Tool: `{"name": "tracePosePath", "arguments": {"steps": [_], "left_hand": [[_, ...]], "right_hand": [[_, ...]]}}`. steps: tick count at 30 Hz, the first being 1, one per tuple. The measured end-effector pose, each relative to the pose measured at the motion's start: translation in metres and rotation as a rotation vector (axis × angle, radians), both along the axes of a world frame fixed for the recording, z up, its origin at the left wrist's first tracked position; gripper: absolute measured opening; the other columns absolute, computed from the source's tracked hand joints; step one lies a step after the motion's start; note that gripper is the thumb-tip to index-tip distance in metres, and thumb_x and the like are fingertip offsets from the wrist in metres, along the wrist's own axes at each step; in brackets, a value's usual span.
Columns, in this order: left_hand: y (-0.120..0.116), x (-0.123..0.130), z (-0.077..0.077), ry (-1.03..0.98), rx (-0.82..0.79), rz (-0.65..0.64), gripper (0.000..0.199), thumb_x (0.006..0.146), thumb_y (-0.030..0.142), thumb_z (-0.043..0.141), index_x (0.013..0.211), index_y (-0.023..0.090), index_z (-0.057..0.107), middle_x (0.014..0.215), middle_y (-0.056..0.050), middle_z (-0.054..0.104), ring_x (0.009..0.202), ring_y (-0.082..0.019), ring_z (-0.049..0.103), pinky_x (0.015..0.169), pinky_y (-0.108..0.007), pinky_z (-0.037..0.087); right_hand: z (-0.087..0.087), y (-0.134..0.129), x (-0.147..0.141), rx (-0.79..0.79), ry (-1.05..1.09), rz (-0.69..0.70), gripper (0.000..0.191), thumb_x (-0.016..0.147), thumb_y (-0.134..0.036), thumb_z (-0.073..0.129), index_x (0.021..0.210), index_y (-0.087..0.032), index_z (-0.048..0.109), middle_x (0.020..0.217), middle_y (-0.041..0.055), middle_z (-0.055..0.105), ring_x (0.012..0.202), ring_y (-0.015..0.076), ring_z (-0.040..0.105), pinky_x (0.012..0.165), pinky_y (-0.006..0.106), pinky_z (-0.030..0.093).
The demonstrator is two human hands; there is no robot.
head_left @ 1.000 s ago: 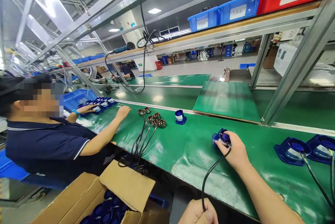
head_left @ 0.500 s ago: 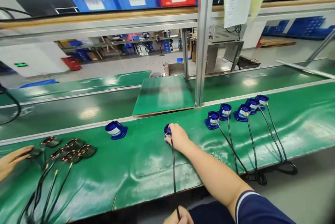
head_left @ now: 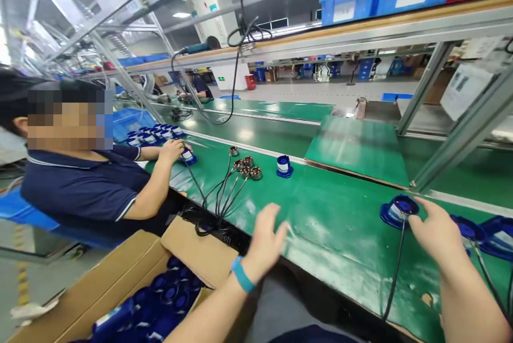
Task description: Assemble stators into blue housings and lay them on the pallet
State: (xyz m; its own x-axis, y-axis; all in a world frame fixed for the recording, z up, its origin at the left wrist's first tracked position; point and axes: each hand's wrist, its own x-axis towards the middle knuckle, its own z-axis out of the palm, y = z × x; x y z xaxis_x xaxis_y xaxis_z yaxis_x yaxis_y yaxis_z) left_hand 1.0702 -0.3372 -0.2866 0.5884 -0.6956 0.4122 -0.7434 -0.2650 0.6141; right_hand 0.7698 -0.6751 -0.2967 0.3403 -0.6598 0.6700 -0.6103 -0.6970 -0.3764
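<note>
My right hand [head_left: 436, 231] has its thumb and finger against the right side of a blue housing [head_left: 395, 215] with a white label and a black cable hanging over the front edge. My left hand [head_left: 266, 236], with a teal wristband, hovers over the front edge of the green table [head_left: 332, 215], fingers spread and holding nothing. A separate blue housing [head_left: 284, 166] stands upright mid-table. Left of it are several copper-wound cores [head_left: 255, 173] with black cables. More blue housings [head_left: 503, 236] sit by my right forearm.
An open cardboard box [head_left: 116, 273] of blue housings is at lower left. A co-worker [head_left: 88, 172] at the left handles a blue housing [head_left: 187, 156]. Metal posts and a shelf [head_left: 280, 46] with blue bins stand behind the table.
The view has swung left, bringing the co-worker and cardboard box into sight. My left hand has left the cable and opened. My right hand and its housing are now beside the right-hand group.
</note>
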Motion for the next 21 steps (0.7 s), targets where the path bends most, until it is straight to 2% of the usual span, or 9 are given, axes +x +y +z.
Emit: {"name": "tracePosePath", "arguments": {"steps": [1,3,5,7,9,12,16,18,21], "left_hand": [[0.005,0.033,0.000,-0.109,0.033,0.184,0.047,0.094,0.035,0.053,0.137,0.014,0.051,0.137,-0.019,0.055,0.131,-0.034,0.049,0.111,-0.059,0.041],[0.015,0.088,-0.003,-0.213,0.293,0.446,0.046,0.092,0.033,0.053,0.129,0.006,0.054,0.127,-0.025,0.058,0.123,-0.039,0.053,0.099,-0.060,0.046],[0.028,0.123,-0.005,-0.238,0.542,0.532,0.033,0.093,0.029,0.048,0.113,0.006,0.061,0.111,-0.024,0.063,0.110,-0.039,0.059,0.089,-0.055,0.049],[0.040,0.136,-0.006,-0.242,0.632,0.499,0.025,0.094,0.022,0.042,0.097,0.010,0.064,0.096,-0.018,0.065,0.097,-0.034,0.062,0.084,-0.047,0.050],[0.050,0.134,-0.007,-0.252,0.614,0.441,0.025,0.096,0.018,0.039,0.091,0.014,0.063,0.089,-0.013,0.065,0.091,-0.029,0.063,0.083,-0.040,0.049],[0.061,0.120,-0.006,-0.272,0.512,0.356,0.028,0.099,0.022,0.036,0.090,0.017,0.062,0.085,-0.008,0.061,0.085,-0.022,0.062,0.079,-0.033,0.048],[0.073,0.110,0.000,-0.238,0.161,0.269,0.034,0.102,0.032,0.033,0.097,0.020,0.064,0.084,-0.006,0.059,0.075,-0.020,0.061,0.070,-0.031,0.049],[0.077,0.111,0.005,-0.162,0.023,0.215,0.035,0.100,0.036,0.036,0.100,0.020,0.067,0.086,-0.007,0.062,0.078,-0.021,0.062,0.072,-0.032,0.051],[0.085,0.116,0.018,0.093,-0.084,0.093,0.034,0.096,0.043,0.046,0.095,0.019,0.070,0.078,-0.006,0.064,0.075,-0.020,0.063,0.070,-0.032,0.052]], "right_hand": [[0.009,0.017,0.010,0.009,0.000,-0.023,0.039,0.088,-0.036,0.052,0.109,-0.010,0.072,0.102,0.0212,0.070,0.095,0.0343,0.068,0.077,0.047,0.049],[0.026,0.053,0.039,0.040,0.000,0.012,0.042,0.086,-0.040,0.050,0.114,-0.014,0.068,0.115,0.0179,0.068,0.108,0.0347,0.065,0.089,0.048,0.051],[0.037,0.087,0.078,0.061,0.030,0.159,0.042,0.088,-0.042,0.048,0.116,-0.017,0.066,0.124,0.0148,0.066,0.115,0.0326,0.062,0.098,0.050,0.050],[0.043,0.118,0.122,0.100,0.137,0.314,0.040,0.089,-0.038,0.048,0.120,-0.018,0.064,0.130,0.0146,0.063,0.121,0.0310,0.058,0.105,0.051,0.047],[0.047,0.146,0.167,0.149,0.278,0.426,0.041,0.089,-0.030,0.052,0.126,-0.015,0.062,0.136,0.0169,0.058,0.126,0.0316,0.054,0.108,0.051,0.045],[0.051,0.181,0.232,0.229,0.471,0.525,0.055,0.086,-0.020,0.061,0.140,-0.014,0.054,0.147,0.0213,0.047,0.131,0.0352,0.050,0.107,0.051,0.044],[0.047,0.215,0.314,0.261,0.594,0.647,0.083,0.081,-0.015,0.073,0.155,-0.019,0.036,0.159,0.0250,0.026,0.136,0.0396,0.043,0.106,0.052,0.043],[0.041,0.226,0.349,0.268,0.604,0.706,0.089,0.080,-0.019,0.078,0.156,-0.024,0.032,0.162,0.0238,0.018,0.138,0.0404,0.041,0.106,0.053,0.043],[0.030,0.237,0.385,0.277,0.553,0.747,0.074,0.083,-0.024,0.077,0.148,-0.026,0.042,0.156,0.0192,0.031,0.128,0.0326,0.052,0.101,0.046,0.047]]}}
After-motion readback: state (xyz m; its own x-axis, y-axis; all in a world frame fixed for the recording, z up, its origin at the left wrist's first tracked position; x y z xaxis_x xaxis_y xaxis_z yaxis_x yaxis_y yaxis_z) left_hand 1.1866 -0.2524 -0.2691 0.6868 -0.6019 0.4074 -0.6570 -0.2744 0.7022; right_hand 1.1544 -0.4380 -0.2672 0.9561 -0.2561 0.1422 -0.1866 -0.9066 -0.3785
